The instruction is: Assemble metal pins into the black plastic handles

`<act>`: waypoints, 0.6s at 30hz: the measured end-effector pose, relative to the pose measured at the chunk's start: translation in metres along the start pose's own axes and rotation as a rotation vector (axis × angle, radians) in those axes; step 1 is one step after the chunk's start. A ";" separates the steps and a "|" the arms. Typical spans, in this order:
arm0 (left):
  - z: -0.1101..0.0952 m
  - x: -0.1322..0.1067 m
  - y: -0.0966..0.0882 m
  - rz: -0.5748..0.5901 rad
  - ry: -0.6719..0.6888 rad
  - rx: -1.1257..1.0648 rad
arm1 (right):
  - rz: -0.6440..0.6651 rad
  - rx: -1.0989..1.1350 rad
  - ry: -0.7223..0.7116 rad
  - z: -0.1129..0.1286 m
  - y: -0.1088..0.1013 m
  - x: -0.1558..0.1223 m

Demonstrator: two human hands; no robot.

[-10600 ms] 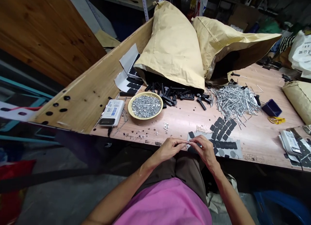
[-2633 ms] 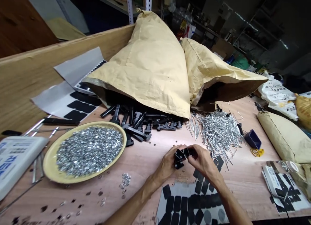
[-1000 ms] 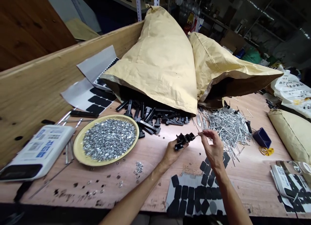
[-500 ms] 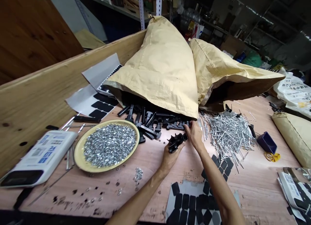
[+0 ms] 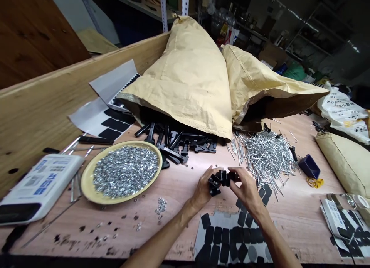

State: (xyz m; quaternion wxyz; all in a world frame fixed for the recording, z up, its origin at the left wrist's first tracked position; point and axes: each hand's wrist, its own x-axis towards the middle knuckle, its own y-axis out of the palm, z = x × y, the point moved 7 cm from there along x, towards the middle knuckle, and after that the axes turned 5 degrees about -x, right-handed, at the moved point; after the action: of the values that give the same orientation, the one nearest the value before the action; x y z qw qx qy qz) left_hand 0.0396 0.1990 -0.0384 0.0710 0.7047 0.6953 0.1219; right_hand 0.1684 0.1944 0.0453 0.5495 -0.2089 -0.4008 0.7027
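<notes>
Left fingers grip the black parts and right fingers pinch their end; a slack hold might drop them toward the surface's near edge.

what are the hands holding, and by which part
Black parts: the left hand grips their left side, the right hand pinches the right end; exact finger contacts are partly hidden.

Dim shelving (cluttered) behind worktop
</notes>
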 end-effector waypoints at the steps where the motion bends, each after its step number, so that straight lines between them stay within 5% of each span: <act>1: 0.005 0.000 -0.002 -0.030 -0.050 -0.007 | 0.041 0.073 0.016 -0.001 0.002 0.005; 4: 0.020 0.001 -0.010 -0.121 -0.204 -0.042 | 0.136 0.127 0.132 -0.018 0.010 0.030; 10: 0.035 0.003 -0.012 -0.188 -0.432 -0.397 | 0.053 -0.675 0.533 -0.070 0.015 0.076; 18: 0.029 0.004 -0.001 -0.080 -0.564 -0.631 | 0.057 -0.698 0.559 -0.069 0.016 0.076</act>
State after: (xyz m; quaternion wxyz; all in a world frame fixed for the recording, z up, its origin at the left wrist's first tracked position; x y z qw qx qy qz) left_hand 0.0466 0.2050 -0.0662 0.4752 0.6266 0.6042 0.1285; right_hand 0.1865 0.2874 0.0030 0.5137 -0.5746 -0.4441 0.4568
